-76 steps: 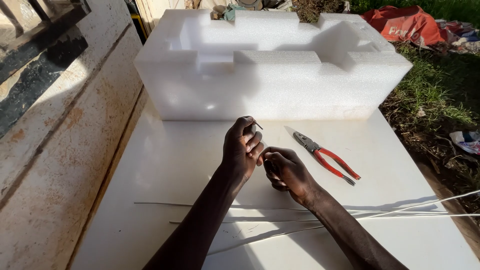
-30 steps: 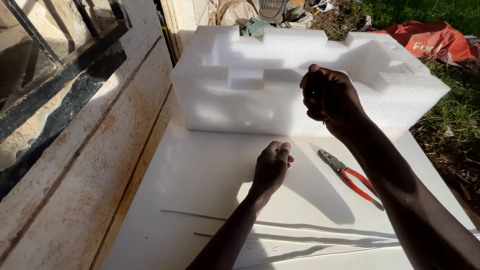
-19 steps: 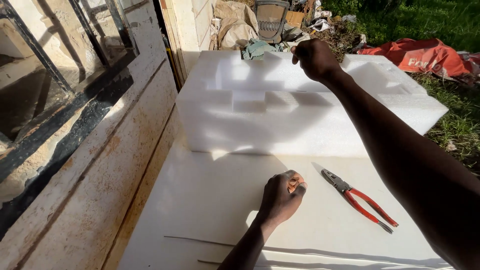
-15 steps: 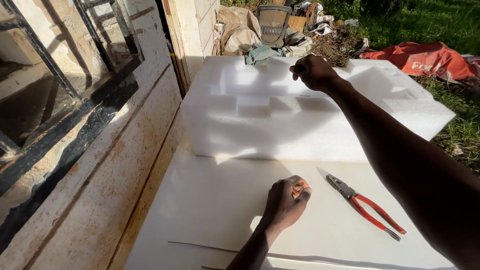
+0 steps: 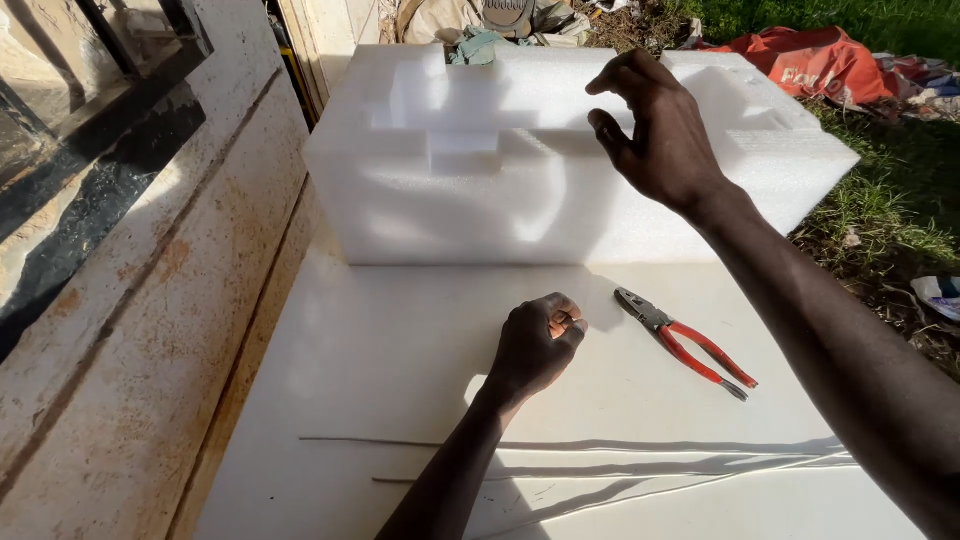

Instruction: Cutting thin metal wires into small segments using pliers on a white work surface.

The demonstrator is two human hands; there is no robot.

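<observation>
Surface: white board (image 5: 380,350), outdoors, rusty wall (image 5: 150,300) at left, grass (image 5: 900,210) at right.
Room: bare board left of fist; wires (image 5: 600,462) along near edge.
Foam block (image 5: 500,190): recessed top, contents unclear.
Left hand (image 5: 538,345): fisted on board, possibly pinching something small.
Right hand (image 5: 655,125): raised over foam, fingers spread, empty.
Pliers (image 5: 690,343): red-handled, right of fist.

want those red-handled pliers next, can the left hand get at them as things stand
Probably yes. The red-handled pliers lie in the open on the white board, just beside the left hand, with nothing between them. That hand is closed in a fist, though.
</observation>
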